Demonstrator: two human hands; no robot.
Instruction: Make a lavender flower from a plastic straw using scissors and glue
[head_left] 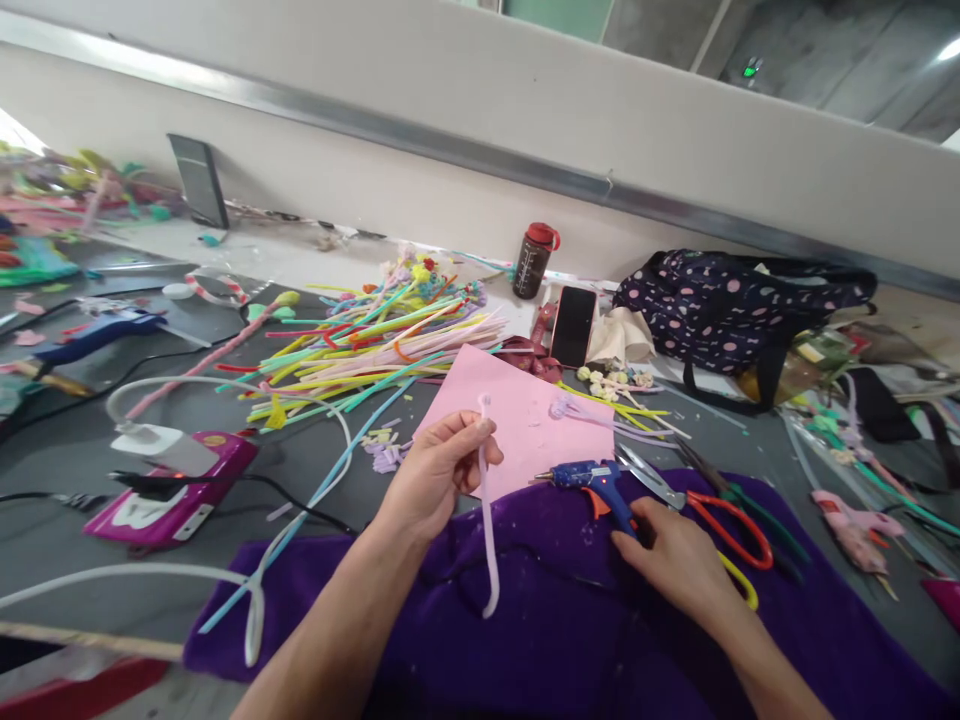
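My left hand [450,455] pinches a lilac pipe cleaner [489,545] near its top. A small curled tip pokes up above the thumb, and the long stem hangs down with a bent lower end. My right hand [671,555] has its thumb and fingers closed around the handle end of a blue hot glue gun [592,478] with an orange trigger, its nozzle pointing left. Beneath both hands are a pink sheet [517,425] and a purple cloth [450,650]. Lilac pipe cleaners with a curled head [562,407] rest on the sheet's right side.
Red-handled scissors [731,525] and green-handled pliers [765,515] lie right of the glue gun. Behind are a pipe cleaner pile [375,350], phone [574,325], bottle [532,262] and patterned bag [720,310]. A magenta power strip [176,500] and cables occupy the left; a pink glue gun [855,530], far right.
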